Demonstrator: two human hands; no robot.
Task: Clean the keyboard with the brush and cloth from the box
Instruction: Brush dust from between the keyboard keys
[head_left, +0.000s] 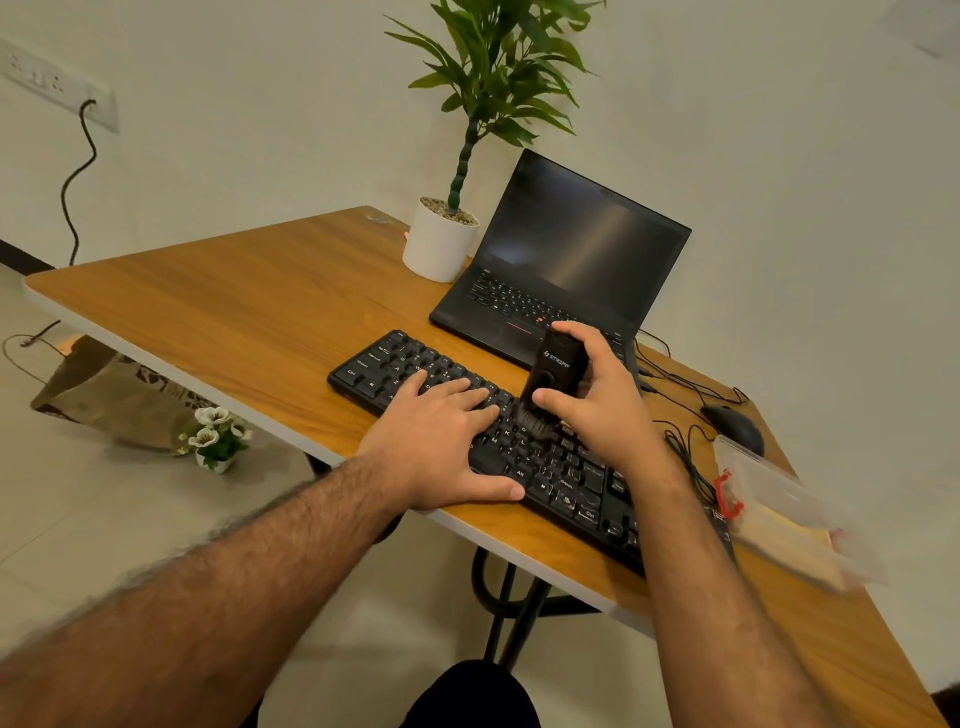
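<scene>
A black keyboard (395, 358) lies slantwise across the wooden table (234, 306). My left hand (441, 441) lies flat on its left-middle keys, fingers straight and thumb at the front edge. My right hand (597, 395) grips a black brush (553, 366) upright, its dark bristles touching the keys at the keyboard's middle. A clear plastic box (784, 514) with a red latch stands at the right of the table, something yellowish inside it. No cloth shows clearly.
An open black laptop (566, 254) stands behind the keyboard, a potted plant (441, 244) to its left. A black mouse (735, 426) and cables lie at the right. On the floor to the left are a paper bag (104, 389) and a small flower pot (215, 441).
</scene>
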